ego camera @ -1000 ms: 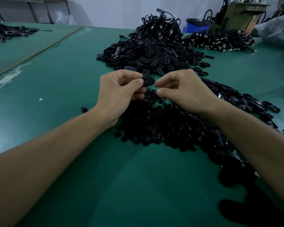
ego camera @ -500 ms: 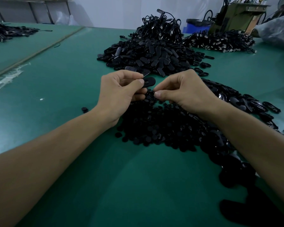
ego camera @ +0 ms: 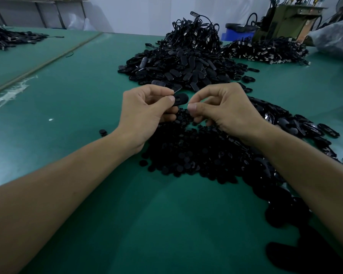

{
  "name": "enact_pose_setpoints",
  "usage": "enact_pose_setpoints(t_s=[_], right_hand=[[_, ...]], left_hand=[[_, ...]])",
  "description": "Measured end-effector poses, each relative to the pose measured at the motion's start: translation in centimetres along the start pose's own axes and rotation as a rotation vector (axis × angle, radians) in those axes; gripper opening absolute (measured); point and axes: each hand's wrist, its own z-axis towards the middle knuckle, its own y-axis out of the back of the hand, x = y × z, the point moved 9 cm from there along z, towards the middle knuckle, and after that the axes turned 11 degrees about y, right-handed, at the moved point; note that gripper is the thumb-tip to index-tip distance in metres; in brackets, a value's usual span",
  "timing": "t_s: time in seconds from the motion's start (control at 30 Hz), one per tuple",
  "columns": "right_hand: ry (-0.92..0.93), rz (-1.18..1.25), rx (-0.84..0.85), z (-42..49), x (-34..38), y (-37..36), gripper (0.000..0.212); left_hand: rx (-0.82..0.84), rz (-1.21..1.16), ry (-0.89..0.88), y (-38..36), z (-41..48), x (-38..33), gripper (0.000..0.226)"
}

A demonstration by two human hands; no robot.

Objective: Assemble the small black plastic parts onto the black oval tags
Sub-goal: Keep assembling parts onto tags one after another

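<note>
Oval tag (ego camera: pixel 181 98) between left fingers (ego camera: pixel 165 100), free end near right fingers (ego camera: pixel 194 107), their hold unclear; green table (ego camera: pixel 67 107) leftward

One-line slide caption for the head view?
Left hand pinches a black oval tag; right hand curled beside it, over the pile of small black parts.

So: small parts pile (ego camera: pixel 196 155) nearest the person, left hand (ego camera: pixel 145 111) holding an oval tag (ego camera: pixel 181 99) over its far edge. Big tag heap (ego camera: pixel 182 68) behind that, corded heap (ego camera: pixel 265 51) back right, loose tags (ego camera: pixel 297 125) off right.
</note>
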Motion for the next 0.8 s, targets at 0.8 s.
enact_pose_setpoints(t_s=[0.8], right_hand=[[-0.021, -0.046, -0.091, 0.1, 0.9, 0.4, 0.007]], left_hand=[[0.046, 0.114, -0.102, -1.0, -0.5, -0.9, 0.016]])
